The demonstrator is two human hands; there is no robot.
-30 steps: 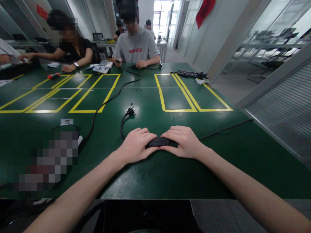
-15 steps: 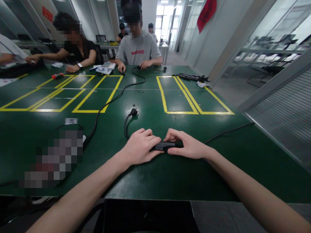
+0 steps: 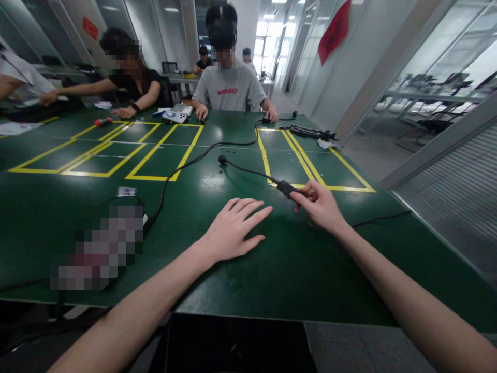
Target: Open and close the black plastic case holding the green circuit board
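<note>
glass partitions (image 3: 155,46) line the left of the room, a bright window (image 3: 267,44) stands at the far end, and a red banner (image 3: 334,33) hangs toward the right. the dark green surface (image 3: 248,290) fills most of the view, glossy where light falls on it, with yellow tape (image 3: 151,179) marking out long boxes at left and right. floor tiles (image 3: 349,342) show past its near edge.

the right hand (image 3: 324,210) is clamped on a black adapter (image 3: 286,189), pinching its near right end just in front of the right-hand tape boxes — whether the adapter touches the surface, i cannot tell. a thin cord (image 3: 248,170) leads from its far end to a black plug (image 3: 222,159) near the middle of the surface. the left hand (image 3: 231,230) is palm down, fingers spread apart, to the near left of the adapter.

at left lies a pixelated object (image 3: 112,243), too masked to name, with a white label (image 3: 127,192) just beyond it. a long black cable (image 3: 165,186) winds from there toward the far side, where a person in a grey shirt (image 3: 227,98) sits. a black tripod-like thing (image 3: 312,132) lies at far right, beside a white scrap (image 3: 325,144).
</note>
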